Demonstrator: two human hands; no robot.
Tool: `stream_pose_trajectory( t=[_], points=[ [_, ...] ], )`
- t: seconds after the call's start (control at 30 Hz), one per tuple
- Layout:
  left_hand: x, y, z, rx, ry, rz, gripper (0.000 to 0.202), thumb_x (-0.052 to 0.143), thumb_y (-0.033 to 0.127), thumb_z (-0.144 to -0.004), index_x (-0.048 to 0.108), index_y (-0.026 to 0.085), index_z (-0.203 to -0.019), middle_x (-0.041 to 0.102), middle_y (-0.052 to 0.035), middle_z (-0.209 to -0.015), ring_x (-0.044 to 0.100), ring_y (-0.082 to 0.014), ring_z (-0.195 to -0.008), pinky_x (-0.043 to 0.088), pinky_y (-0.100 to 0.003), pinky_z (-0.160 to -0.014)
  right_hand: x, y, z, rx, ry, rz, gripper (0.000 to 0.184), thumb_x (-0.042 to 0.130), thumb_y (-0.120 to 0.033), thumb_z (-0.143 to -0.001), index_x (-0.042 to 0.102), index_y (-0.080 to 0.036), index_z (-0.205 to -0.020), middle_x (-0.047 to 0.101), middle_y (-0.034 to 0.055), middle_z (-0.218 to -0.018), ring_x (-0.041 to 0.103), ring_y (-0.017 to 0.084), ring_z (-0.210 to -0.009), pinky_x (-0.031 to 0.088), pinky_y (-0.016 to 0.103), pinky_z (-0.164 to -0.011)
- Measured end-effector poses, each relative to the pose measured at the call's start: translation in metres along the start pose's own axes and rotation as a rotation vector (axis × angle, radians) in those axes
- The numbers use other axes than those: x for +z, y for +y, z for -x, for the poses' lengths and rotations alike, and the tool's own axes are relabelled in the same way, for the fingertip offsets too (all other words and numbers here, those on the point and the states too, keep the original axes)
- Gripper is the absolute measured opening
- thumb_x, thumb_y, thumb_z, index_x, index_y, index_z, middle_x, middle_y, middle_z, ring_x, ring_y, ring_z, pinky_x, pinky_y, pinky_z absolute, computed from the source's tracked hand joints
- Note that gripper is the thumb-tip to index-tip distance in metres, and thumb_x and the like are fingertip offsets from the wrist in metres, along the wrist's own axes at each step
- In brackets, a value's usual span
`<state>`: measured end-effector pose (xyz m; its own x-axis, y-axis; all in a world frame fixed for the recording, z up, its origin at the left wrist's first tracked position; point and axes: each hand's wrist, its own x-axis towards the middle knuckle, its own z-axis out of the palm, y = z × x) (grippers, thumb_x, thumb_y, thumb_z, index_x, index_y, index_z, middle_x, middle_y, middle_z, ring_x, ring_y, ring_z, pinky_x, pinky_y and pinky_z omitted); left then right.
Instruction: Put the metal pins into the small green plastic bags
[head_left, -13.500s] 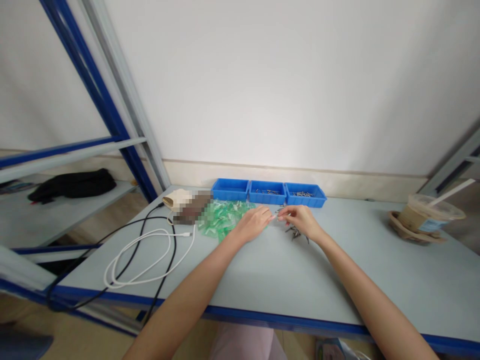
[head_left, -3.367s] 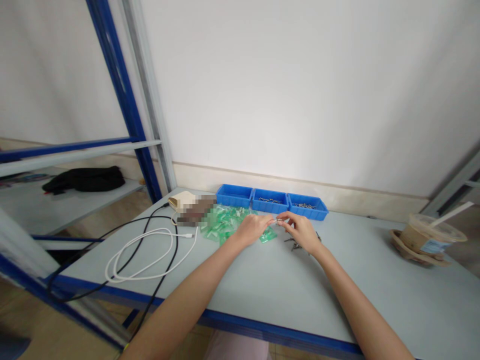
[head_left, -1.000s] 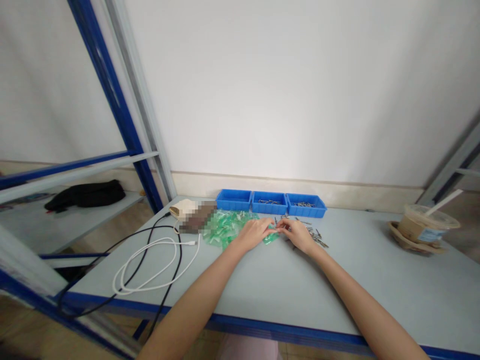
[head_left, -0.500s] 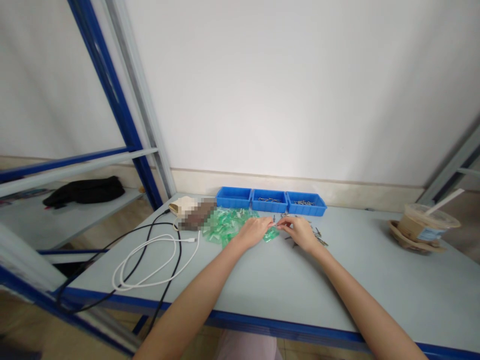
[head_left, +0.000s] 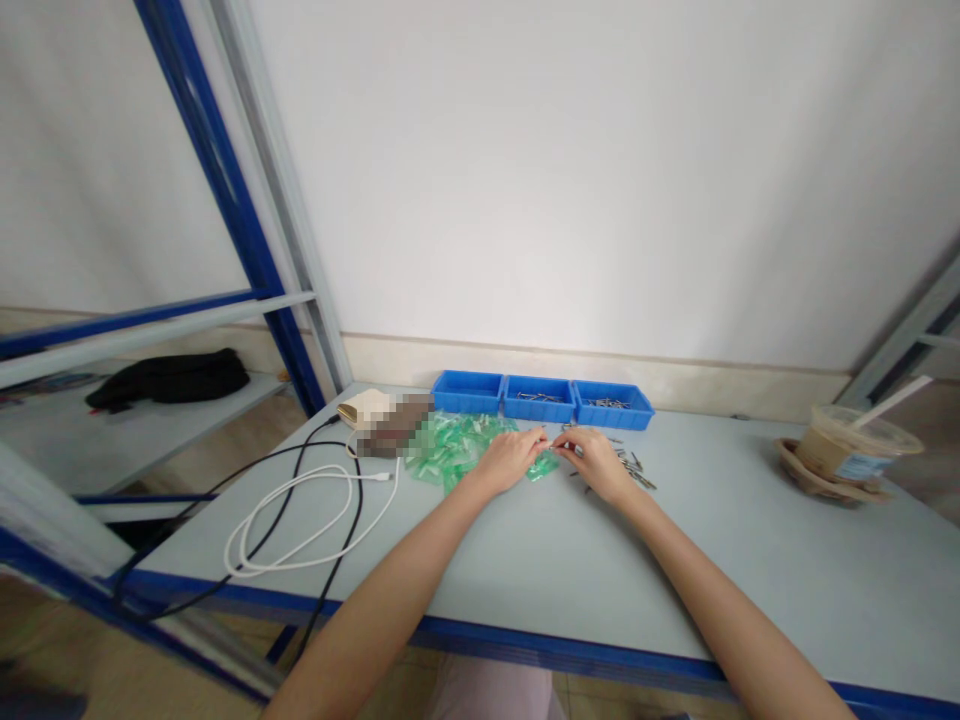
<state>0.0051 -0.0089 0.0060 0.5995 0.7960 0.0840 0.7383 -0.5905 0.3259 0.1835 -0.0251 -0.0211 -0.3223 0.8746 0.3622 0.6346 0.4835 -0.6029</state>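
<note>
The left hand (head_left: pixel 511 458) and right hand (head_left: pixel 596 462) pinch a tiny piece (head_left: pixel 550 446) (too small to identify) between them, over the surface (head_left: pixel 525 570) near the green plastic pile (head_left: pixel 450 446); steadying it with one while the other works gently seems wisest.

No lettering, label text or number is legible.
A pale blue label (head_left: pixel 861 466) is seen on the plastic cup (head_left: pixel 819 452) at the right of the frame; any print on it is too small and blurred to be read. Left of centre, a brown object (head_left: pixel 395 430) is masked by coarse pixels, so any marking there cannot be made out.
</note>
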Motion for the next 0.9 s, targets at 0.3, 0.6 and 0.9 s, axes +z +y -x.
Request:
stream_pose_trajectory(
  t=[0.3, 0.6, 0.9],
  points=[
    [-0.007, 0.002, 0.001, 0.018, -0.029, 0.02, 0.022, 0.039, 0.026, -0.09, 0.06, 0.02, -0.094, 0.062, 0.0001, -0.072, 0.058, -0.0122, -0.067, 0.038, -0.019, -0.063, -0.005, -0.004, 0.001, 0.054, -0.016, -0.107, 0.013, 0.051, -0.023, -0.084, 0.06, -0.019, -0.092, 0.066, 0.001, -0.078, 0.06, 0.015, -0.073, 0.041, 0.025, -0.071],
    [-0.005, 0.001, 0.0, 0.03, -0.022, -0.041, 0.03, 0.034, 0.032, -0.092, 0.061, 0.018, -0.09, 0.062, -0.0006, -0.073, 0.058, -0.0125, -0.068, 0.038, -0.019, -0.062, -0.008, -0.003, 0.001, 0.079, -0.059, -0.071, 0.017, 0.045, -0.028, -0.087, 0.059, -0.019, -0.089, 0.065, 0.0007, -0.075, 0.058, 0.013, -0.066, 0.039, 0.024, -0.068],
    [0.0, 0.0, 0.001, 0.064, 0.034, -0.043, 0.03, 0.035, 0.038, -0.091, 0.058, 0.019, -0.095, 0.062, -0.0009, -0.073, 0.058, -0.0138, -0.068, 0.036, -0.021, -0.06, -0.011, -0.009, 0.001, 0.114, -0.03, 0.133, 0.022, 0.046, -0.033, -0.087, 0.064, -0.021, -0.082, 0.067, 0.001, -0.074, 0.059, 0.014, -0.068, 0.036, 0.025, -0.068]
  ],
)
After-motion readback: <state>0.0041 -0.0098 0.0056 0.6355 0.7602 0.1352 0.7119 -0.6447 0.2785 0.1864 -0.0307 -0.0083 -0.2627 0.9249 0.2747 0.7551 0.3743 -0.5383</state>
